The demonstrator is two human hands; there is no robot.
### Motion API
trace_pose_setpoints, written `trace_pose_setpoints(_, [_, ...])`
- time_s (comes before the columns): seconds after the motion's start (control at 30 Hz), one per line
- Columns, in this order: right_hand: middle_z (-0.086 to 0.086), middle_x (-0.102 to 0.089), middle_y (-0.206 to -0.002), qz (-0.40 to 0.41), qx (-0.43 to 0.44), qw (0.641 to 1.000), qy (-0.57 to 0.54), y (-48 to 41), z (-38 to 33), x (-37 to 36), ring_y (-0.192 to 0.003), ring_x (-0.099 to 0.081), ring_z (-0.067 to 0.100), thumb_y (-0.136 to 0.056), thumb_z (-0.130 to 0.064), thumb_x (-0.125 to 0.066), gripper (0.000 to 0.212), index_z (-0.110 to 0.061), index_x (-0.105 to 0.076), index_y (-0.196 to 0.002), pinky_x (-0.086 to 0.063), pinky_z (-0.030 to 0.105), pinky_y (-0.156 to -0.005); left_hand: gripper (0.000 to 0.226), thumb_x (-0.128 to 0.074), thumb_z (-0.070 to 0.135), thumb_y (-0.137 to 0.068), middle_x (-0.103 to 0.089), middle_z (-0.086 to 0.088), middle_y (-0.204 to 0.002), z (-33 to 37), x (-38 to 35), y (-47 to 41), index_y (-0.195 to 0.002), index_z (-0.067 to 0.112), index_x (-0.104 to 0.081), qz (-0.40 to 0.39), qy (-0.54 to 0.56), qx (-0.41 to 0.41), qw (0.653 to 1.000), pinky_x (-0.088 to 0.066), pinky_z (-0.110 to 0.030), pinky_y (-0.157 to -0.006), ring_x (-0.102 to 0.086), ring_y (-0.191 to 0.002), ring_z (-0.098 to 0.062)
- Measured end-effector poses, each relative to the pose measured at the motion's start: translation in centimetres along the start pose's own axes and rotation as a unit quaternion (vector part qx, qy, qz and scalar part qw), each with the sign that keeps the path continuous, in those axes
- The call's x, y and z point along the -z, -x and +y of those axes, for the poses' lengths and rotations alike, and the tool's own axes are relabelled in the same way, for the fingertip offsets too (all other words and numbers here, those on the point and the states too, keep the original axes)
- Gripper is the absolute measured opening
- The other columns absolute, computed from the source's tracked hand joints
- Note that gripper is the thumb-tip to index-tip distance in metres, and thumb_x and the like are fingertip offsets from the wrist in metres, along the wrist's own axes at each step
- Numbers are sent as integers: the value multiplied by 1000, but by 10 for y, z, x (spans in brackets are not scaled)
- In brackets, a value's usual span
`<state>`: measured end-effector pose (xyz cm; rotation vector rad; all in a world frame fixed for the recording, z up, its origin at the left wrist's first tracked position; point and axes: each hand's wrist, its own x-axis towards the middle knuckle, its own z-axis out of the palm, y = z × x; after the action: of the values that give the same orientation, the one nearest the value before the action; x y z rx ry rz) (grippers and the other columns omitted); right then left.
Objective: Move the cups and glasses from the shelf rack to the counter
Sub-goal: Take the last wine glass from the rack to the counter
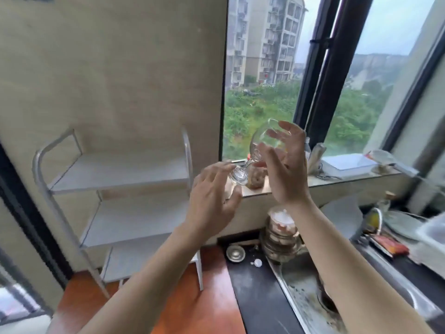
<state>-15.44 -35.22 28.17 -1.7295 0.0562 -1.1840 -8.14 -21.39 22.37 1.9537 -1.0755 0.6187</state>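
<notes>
A: Two bare hands carry one stemmed glass (260,145) tilted in mid-air, between the rack (115,189) and the counter (260,297).

B: How is it gripped?

A: The left hand (212,206) has loosely spread fingers at the foot. The right hand (286,165) cups the bowl. How firm the contact is, I cannot tell.

B: Advice?

A: Probably right it, then lower it foot-first onto bare counter.

B: Obstacles?

A: A stacked pot (280,235), a small lid (235,253) and the sink (313,297) crowd the landing spot. All visible rack shelves look bare.
</notes>
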Motion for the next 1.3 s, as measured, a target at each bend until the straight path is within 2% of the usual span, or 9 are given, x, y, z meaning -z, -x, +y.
trace_pose_setpoints(0.1, [2,-61,-127,57,-45,997,37,24,14,60,-110,-68,16,-87,-40,-67,42,-37,-46,-123,-56,60,-89,44,-63,26,-87,-61,-5,-132,27,-53,15,-129,13,-58,-46,65,-34,996,-40,-41,-102,-54,-122,-26])
trace_pose_setpoints(0.23, [9,-65,-117,130,-115,984,34,51,26,141,-104,-68,33,-82,-37,-64,52,-20,-43,-127,-56,60,-84,44,-62,30,-90,-60,-3,-130,79,-110,32,-131,15,-54,-119,147,-50,981,-40,-38,-102,-52,-122,-22])
trace_pose_setpoints(0.33, [1,-66,-106,191,-142,971,1,70,24,207,-88,-71,17,-85,-25,-60,37,-22,-44,-119,-59,36,-65,48,-63,31,-92,-58,-5,-134,129,-139,41,-135,13,-51,-159,162,-86,970,-38,-38,-106,-50,-126,-22])
trace_pose_setpoints(0.5, [-1,-64,-109,262,-140,954,23,107,7,323,-89,-71,7,-85,-30,-60,35,-27,-45,-117,-58,27,-66,56,-58,39,-94,-55,-10,-140,216,-183,52,-141,10,-46,-202,134,-117,963,-36,-38,-107,-46,-131,-25])
trace_pose_setpoints(0.67, [-14,-65,-107,312,-139,938,66,158,-12,453,-95,-68,6,-81,-42,-61,38,-37,-45,-115,-61,43,-76,48,-62,32,-94,-58,-13,-134,324,-240,75,-134,7,-52,-229,123,-149,954,-39,-41,-102,-51,-124,-33])
trace_pose_setpoints(0.73, [-8,-61,-116,327,-137,930,96,178,-20,502,-103,-66,8,-84,-38,-62,37,-37,-45,-117,-61,47,-82,48,-59,35,-94,-57,-12,-136,368,-265,88,-134,9,-52,-243,123,-164,948,-39,-42,-103,-51,-126,-33])
trace_pose_setpoints(0.87, [0,-57,-127,362,-137,912,136,216,-40,600,-100,-64,-2,-84,-36,-66,37,-44,-43,-112,-62,41,-81,59,-46,47,-95,-52,-10,-142,465,-318,116,-139,8,-49,-282,134,-193,930,-37,-43,-108,-46,-132,-30])
trace_pose_setpoints(1.07, [1,-58,-128,429,-135,870,202,261,-55,715,-110,-65,20,-84,-33,-64,45,-35,-43,-124,-57,56,-90,53,-45,47,-100,-41,-4,-152,574,-387,146,-144,18,-43,-331,162,-261,892,-35,-41,-108,-39,-136,-24])
trace_pose_setpoints(1.3, [-15,-57,-121,492,-159,792,324,305,-39,833,-111,-60,-2,-78,-52,-61,77,-28,-34,-145,-50,23,-90,65,-27,59,-98,-25,-1,-163,691,-501,154,-152,23,-33,-387,209,-312,842,-24,-43,-119,-23,-148,-22])
